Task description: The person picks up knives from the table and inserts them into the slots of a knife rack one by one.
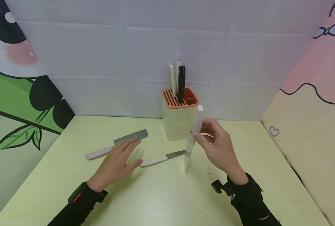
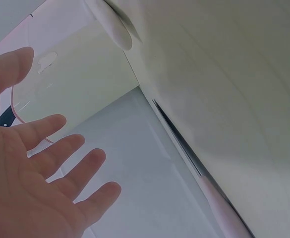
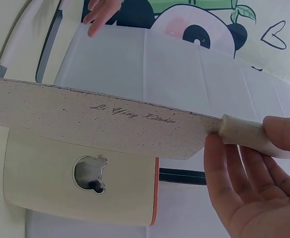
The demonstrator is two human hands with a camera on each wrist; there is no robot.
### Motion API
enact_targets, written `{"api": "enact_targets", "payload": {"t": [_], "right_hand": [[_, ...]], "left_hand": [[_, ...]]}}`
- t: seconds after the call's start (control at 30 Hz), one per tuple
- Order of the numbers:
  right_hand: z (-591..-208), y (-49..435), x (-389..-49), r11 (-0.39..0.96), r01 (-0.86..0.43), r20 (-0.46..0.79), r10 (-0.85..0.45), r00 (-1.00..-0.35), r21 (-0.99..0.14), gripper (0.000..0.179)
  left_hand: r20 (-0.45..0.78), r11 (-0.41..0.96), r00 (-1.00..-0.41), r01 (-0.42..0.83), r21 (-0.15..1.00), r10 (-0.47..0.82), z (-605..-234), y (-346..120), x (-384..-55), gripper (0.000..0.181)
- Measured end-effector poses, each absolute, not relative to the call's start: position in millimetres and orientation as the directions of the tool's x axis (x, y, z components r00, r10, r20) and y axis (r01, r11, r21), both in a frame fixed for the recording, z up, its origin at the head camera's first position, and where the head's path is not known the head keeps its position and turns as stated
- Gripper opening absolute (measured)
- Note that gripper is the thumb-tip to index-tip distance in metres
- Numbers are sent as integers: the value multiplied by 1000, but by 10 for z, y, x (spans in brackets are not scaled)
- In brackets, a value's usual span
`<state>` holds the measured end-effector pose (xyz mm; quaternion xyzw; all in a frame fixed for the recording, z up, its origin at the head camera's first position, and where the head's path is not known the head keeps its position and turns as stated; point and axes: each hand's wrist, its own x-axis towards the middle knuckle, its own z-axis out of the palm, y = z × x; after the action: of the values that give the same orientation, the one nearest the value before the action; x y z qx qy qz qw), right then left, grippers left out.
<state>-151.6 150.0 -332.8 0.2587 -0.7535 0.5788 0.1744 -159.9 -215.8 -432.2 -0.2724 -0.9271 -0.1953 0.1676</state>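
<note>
My right hand [image 1: 216, 147] grips the white handle of a kitchen knife [image 1: 197, 122] between thumb and fingers. The knife points blade down, its tip close to the table; whether it touches I cannot tell. In the right wrist view, its speckled blade [image 3: 95, 114] bears dark script. My left hand [image 1: 116, 163] hovers with fingers spread and holds nothing. Partly behind that hand lies a cleaver [image 1: 135, 135] with a pale handle. A smaller white-handled knife [image 1: 154, 161] lies between the hands, its tip next to the held blade in the head view.
A cream knife block [image 1: 174, 125] with an orange slotted top stands at the table's back. Two white-handled utensils [image 1: 172, 80] and one with a black handle [image 1: 181, 83] stand in it. Grey-white cloth [image 1: 99, 53] hangs behind; printed panels [image 1: 303, 125] flank the table.
</note>
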Motion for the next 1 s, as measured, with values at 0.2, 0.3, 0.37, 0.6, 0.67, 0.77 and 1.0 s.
{"api": "enact_targets", "payload": {"t": [0.2, 0.3, 0.37, 0.6, 0.67, 0.77, 1.0], "right_hand": [[-3340, 1493, -1501, 195, -588, 558, -191, -808, -785, 37], [-3342, 1495, -1497, 198, -590, 560, -189, -806, -783, 38], [-3343, 1494, -1494, 198, -589, 559, -188, -807, -783, 38], [-3328, 1476, -1473, 199, -575, 544, -192, -817, -793, 39], [-3325, 1470, -1465, 200, -570, 539, -191, -821, -797, 39], [-3328, 1460, -1457, 205, -565, 534, -189, -824, -799, 39], [-3350, 1412, -1450, 203, -554, 520, -200, -831, -807, 37]], "left_hand": [[437, 772, -784, 580, 261, 441, -4313, -2154, -1597, 75], [450, 768, -777, 586, 259, 440, -4301, -2150, -1595, 75], [453, 764, -777, 587, 268, 437, -4286, -2143, -1592, 74], [453, 727, -800, 573, 379, 394, -4153, -2062, -1598, 67], [467, 697, -800, 577, 427, 376, -4072, -2004, -1622, 64], [487, 640, -796, 591, 491, 360, -3920, -1878, -1663, 60], [538, 427, -760, 650, 629, 365, -3497, -1414, -1746, 52]]}}
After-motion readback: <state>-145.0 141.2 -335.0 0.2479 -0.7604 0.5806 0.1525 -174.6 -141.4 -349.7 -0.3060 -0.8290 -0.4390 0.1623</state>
